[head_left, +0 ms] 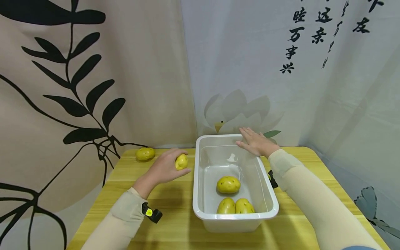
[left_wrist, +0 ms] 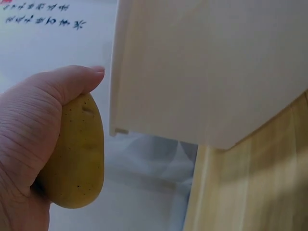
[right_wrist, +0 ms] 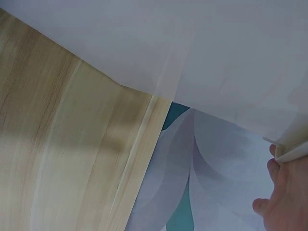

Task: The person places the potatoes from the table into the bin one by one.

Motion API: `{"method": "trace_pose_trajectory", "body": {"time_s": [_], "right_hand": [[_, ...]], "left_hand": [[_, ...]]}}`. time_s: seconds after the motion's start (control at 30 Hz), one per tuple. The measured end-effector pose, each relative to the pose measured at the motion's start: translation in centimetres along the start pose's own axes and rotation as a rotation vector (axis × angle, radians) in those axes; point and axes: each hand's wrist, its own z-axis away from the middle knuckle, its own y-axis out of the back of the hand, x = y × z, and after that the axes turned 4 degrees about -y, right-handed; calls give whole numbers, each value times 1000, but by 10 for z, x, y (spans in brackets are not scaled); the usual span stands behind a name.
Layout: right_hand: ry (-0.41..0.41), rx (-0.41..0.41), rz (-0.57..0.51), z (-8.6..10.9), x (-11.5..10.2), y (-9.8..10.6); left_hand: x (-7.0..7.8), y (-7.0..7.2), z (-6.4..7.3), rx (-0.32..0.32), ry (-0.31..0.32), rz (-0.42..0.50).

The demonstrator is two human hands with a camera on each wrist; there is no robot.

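In the head view my left hand (head_left: 168,166) grips a yellow potato (head_left: 181,162) just left of the white plastic bin (head_left: 197,180). The left wrist view shows that potato (left_wrist: 79,154) between thumb and palm, beside the bin's outer wall (left_wrist: 192,72). My right hand (head_left: 254,141) rests on the bin's far right rim with its fingers extended. In the right wrist view, part of the right hand (right_wrist: 288,195) shows at the rim. Inside the bin lie three potatoes: one potato (head_left: 228,184) in the middle and two side by side at the near end.
Another potato (head_left: 145,153) lies at the table's far left corner. The wooden table (head_left: 168,215) ends at a hanging cloth (head_left: 150,86) printed with leaves and characters. Small black wrist cameras sit on both sleeves, the left camera (head_left: 152,213) close above the table.
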Motion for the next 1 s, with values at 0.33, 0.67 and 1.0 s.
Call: {"method": "trace_pose_trajectory", "body": {"time_s": [0.33,0.67,1.0], "right_hand": [[8,17,19,1,1,1],[12,16,15,3,1,2],[4,28,1,4,-2,3]], "left_hand": [[26,4,-28,-89,-103,-5],[53,-1,-55,-175,-246,-68],[71,-4,-84,-315,-260,1]]}}
